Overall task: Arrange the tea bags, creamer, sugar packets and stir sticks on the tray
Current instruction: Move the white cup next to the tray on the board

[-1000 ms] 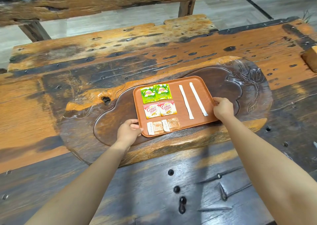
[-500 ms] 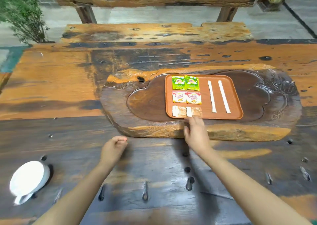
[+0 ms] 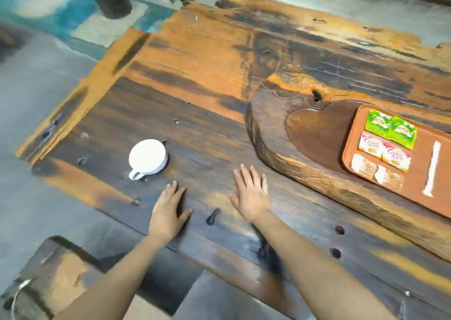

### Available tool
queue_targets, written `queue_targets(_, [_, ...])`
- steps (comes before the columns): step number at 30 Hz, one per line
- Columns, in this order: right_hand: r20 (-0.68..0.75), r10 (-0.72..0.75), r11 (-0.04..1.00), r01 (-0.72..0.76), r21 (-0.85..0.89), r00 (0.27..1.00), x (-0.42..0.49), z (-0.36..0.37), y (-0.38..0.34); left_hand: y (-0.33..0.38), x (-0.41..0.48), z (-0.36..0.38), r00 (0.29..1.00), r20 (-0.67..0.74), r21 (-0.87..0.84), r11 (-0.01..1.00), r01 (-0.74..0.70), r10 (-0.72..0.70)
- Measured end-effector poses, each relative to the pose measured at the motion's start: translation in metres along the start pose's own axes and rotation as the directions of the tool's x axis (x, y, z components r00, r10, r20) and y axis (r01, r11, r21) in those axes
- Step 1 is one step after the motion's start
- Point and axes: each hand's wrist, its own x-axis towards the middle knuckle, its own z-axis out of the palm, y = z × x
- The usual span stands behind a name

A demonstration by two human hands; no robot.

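Rough dark-and-orange plank tabletop (image 3: 195,80), frame motion-blurred. A carved wood slab (image 3: 280,134) sits right of centre with the orange tray (image 3: 351,124) on it, running off the right edge.

On the tray: two green tea bags (image 3: 390,130) side by side at the far left corner, two creamer packets (image 3: 384,152) just nearer, touching them, two sugar packets (image 3: 375,173) nearest. One stir stick (image 3: 432,168) lies right of the packets, clear of them; any second stick is out of frame.

Left hand (image 3: 168,210) and right hand (image 3: 251,195) both lie flat on the bare tabletop, fingers spread, holding nothing, well apart from the tray. A white cup (image 3: 148,157) stands just beyond the left hand, handle toward the near side.

Orientation: the stick's long axis runs near–far, roughly parallel to the tray's short side. Packet rows run across it, skewed a little in this view. Blur hides whether the sugar packets overlap.

Risks, my read:
- The layout looks finished; any bump to the tray or slab slides the light packets out of line.
- The left hand swinging forward could clip the cup and knock it over.
- The stick could roll or shift if the tray gets tilted.
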Motion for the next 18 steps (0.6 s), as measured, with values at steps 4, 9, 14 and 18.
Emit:
queue_targets(4, [-0.068,0.002,0.996,-0.008,-0.086,0.998,-0.002,0.018,0.005,-0.01,-0.003,-0.012,0.955,-0.194,-0.258,0.951,0.171,-0.225])
queue_targets(9, [-0.149,-0.014,0.995,-0.001,-0.098,0.989,-0.003,0.021,0.005,-0.033,0.012,-0.039,0.717,-0.179,-0.659,0.623,0.42,-0.673])
queue_targets(14, [-0.148,-0.015,0.996,0.003,-0.087,0.989,-0.003,0.022,0.006,-0.052,0.035,-0.056,0.797,0.07,-0.882,0.336,0.33,-0.599])
queue_targets(18, [-0.156,-0.014,0.994,-0.003,-0.106,0.988,-0.002,0.023,0.007,-0.054,0.041,-0.06,0.814,0.128,-0.918,0.242,0.314,-0.567])
